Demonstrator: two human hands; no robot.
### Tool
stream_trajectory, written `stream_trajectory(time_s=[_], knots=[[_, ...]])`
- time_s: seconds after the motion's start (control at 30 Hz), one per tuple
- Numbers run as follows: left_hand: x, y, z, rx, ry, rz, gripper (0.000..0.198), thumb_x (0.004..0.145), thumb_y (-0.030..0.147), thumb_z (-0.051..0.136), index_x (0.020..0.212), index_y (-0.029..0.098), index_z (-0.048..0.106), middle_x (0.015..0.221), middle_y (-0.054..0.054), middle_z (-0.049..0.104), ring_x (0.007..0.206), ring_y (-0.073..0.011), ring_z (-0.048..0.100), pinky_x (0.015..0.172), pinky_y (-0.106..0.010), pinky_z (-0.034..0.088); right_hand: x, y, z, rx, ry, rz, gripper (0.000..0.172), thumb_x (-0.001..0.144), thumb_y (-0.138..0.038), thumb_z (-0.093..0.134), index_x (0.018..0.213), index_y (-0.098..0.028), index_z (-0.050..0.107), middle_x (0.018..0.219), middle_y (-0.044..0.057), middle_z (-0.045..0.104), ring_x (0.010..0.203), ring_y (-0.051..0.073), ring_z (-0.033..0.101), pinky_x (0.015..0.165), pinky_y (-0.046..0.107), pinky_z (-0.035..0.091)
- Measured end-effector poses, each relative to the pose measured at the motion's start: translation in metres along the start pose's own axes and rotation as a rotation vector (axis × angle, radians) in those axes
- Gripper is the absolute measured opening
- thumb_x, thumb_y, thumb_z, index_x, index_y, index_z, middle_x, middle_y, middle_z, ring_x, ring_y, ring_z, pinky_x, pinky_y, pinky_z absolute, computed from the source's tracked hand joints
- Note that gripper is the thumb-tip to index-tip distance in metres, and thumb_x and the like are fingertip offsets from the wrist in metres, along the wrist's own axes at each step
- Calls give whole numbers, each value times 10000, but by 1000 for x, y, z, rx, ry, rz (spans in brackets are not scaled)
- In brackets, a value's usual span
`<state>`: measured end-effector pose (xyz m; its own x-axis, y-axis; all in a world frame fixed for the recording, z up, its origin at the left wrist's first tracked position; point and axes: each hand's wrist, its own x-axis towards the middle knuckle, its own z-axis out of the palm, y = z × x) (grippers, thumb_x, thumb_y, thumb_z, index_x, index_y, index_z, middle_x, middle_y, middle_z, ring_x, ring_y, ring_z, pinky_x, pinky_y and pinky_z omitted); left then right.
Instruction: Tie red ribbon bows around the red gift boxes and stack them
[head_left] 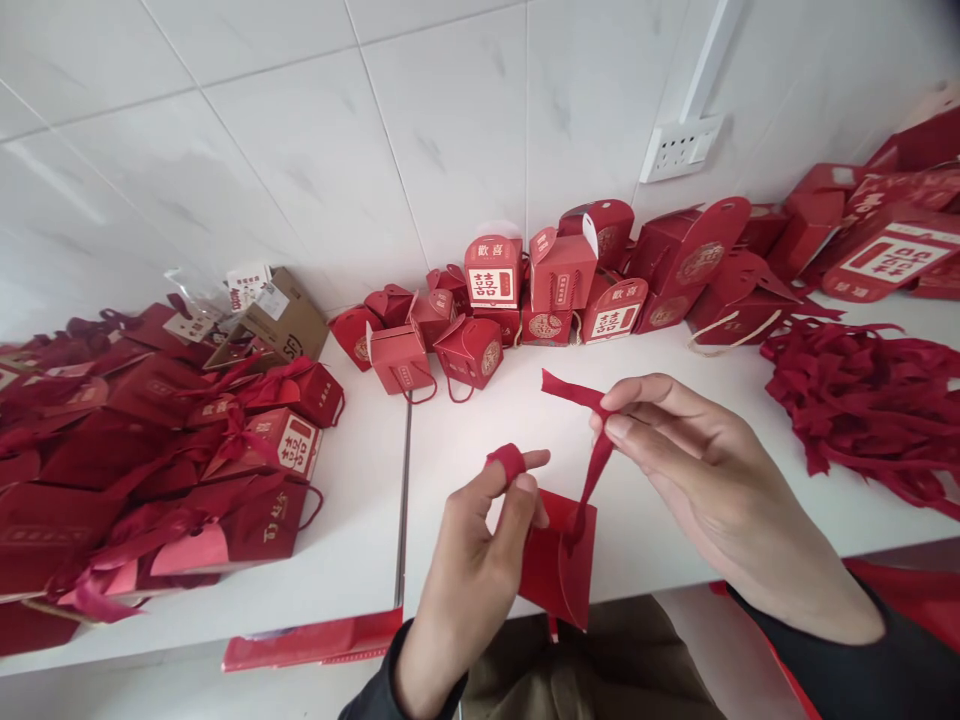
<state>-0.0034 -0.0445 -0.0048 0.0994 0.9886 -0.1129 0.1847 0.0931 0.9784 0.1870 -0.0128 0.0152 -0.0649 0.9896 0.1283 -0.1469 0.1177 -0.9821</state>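
Far centre, red gift box [493,272]: white label, "歡喜" above "囍". Same two marks on the leaning box [616,312] to its right. Far right, large box [889,255]: "囍". Left carton [289,320]: print unreadable.

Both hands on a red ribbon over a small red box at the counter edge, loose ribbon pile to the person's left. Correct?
One slip: the loose ribbon pile lies to the person's right; tied boxes fill the left. The head view shows it. The rest holds: left hand and right hand both on the red ribbon, over the small red box at the counter edge.
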Motion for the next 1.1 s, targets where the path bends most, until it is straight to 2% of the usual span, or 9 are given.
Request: stream_trajectory(time_s=[0.17,0.33,0.47,0.57,0.67,0.77,0.87,1.0,1.1], knots=[[-1,13,8,247,-143,146,238,975,390,560,842,204,623,740,-17,594,689,-167,502,636,-299,402,6,-10,15,-49,-126,-77,60,962,-302,718,997,-253,724,886,8,679,833,172,660,751,268,564],[-2,17,9,269,-119,200,167,923,311,579,782,224,601,709,-11,594,659,-177,500,683,-327,415,6,-10,23,-81,-254,-92,40,994,-268,689,1004,-249,723,907,-7,692,817,146,671,733,245,552],[2,11,9,171,-179,115,357,958,480,586,730,207,553,622,23,478,575,-130,384,555,-280,333,8,-10,23,-106,-282,-124,48,1006,-273,674,995,-255,717,971,-4,721,921,165,696,822,264,551],[8,6,8,-7,-166,58,500,983,601,513,690,195,518,584,38,428,536,-103,323,517,-258,300,12,-6,20,-192,-375,-74,265,1039,-358,620,1297,-307,649,1150,22,727,1068,203,692,902,311,545],[10,3,3,-119,-108,-22,532,955,636,549,674,185,574,565,31,444,517,-99,332,498,-252,292,17,1,13,-387,-464,61,476,1048,-450,577,1501,-326,496,1079,21,750,941,201,710,832,322,545],[8,0,-3,-167,-11,-121,511,947,614,581,676,184,641,590,-5,541,567,-128,453,528,-256,351,19,3,4,-525,-450,121,315,1041,-483,560,1234,-274,694,890,4,741,819,198,685,713,291,507],[7,-5,-8,-306,-21,-171,454,970,564,576,780,179,723,662,-33,640,689,-165,585,660,-272,461,15,-5,-5,-535,-409,93,265,1016,-465,598,932,-254,734,851,-4,721,785,189,641,674,273,473],[6,-8,-12,-434,-82,-144,316,951,478,662,1011,192,782,861,-53,743,838,-181,665,802,-289,512,6,-20,-13,-504,-578,186,331,999,-499,607,814,-256,733,740,-12,668,663,175,580,594,271,448],[6,-8,-15,-378,-144,-107,228,889,401,757,937,181,791,929,-70,774,845,-194,687,804,-307,536,3,-17,-16,-583,-615,221,416,1020,-556,541,818,-253,743,717,0,637,615,179,547,545,282,426]])
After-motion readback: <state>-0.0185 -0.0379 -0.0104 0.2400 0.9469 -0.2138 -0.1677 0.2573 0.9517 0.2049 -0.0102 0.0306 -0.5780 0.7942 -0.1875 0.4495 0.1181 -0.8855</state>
